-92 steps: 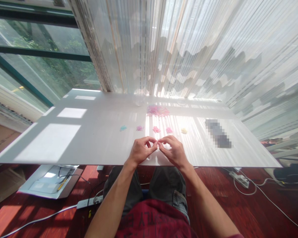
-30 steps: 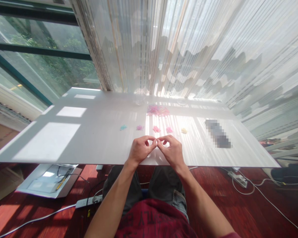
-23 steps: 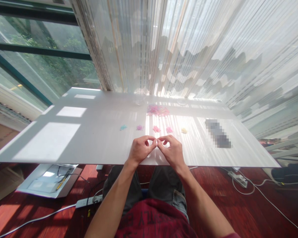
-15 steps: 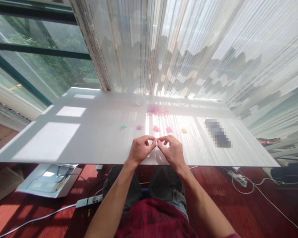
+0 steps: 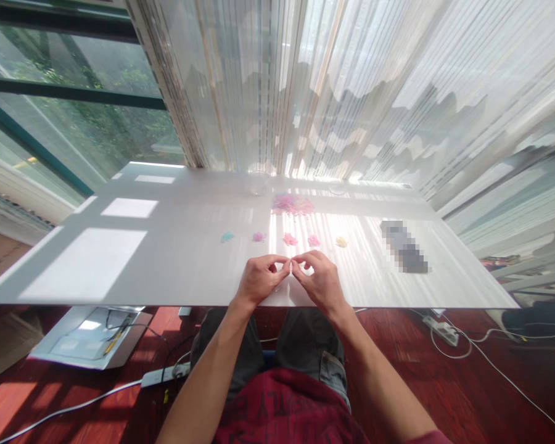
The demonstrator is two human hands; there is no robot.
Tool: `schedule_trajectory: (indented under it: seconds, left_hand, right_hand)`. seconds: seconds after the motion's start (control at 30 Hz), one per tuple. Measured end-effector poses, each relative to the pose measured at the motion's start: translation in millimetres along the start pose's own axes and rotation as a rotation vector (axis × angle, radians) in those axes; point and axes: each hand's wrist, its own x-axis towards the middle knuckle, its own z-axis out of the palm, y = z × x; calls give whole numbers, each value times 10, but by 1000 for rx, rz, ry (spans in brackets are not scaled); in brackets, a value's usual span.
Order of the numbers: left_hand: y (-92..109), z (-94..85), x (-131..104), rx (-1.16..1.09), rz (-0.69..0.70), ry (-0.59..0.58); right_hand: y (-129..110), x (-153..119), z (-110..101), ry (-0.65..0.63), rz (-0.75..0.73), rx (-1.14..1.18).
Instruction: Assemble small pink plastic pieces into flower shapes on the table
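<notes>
My left hand (image 5: 264, 277) and my right hand (image 5: 318, 277) meet fingertip to fingertip over the front of the white table (image 5: 189, 265). Thumb and forefinger of each are pinched together; whatever sits between them is too small to make out. Just beyond lies a row of small coloured piles: a teal pile (image 5: 227, 237), a purple pile (image 5: 259, 237), a red-pink pile (image 5: 290, 238), a pink pile (image 5: 313, 240) and a yellow pile (image 5: 341, 242). Behind the row spreads a larger mixed pink heap (image 5: 292, 204) of small pieces.
A clear round container (image 5: 259, 182) and a clear lid-like disc (image 5: 337, 187) stand at the table's back. A blurred-out dark object (image 5: 404, 246) lies at right. Striped curtains (image 5: 268, 86) hang behind. Below are a white box (image 5: 87, 339) and power strips (image 5: 166, 374) with cables.
Both hands keep their pinch at nearly the same spot, with only slight finger movement. The camera view has shifted a little. The piles look unchanged.
</notes>
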Motion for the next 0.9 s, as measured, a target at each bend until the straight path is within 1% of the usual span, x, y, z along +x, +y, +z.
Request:
schedule_trajectory:
  seconds: [0.2,0.6,0.9]
  left_hand:
    - [-13,7,-5,-13,-5,1]
    - [-18,25,-9,9,2,62]
    - [48,-5,18,9,8,53]
  right_hand:
    - [31,1,38,31,-16,-27]
    - [-31,13,34,74,62,-16]
    - [-54,33,9,0,208,184]
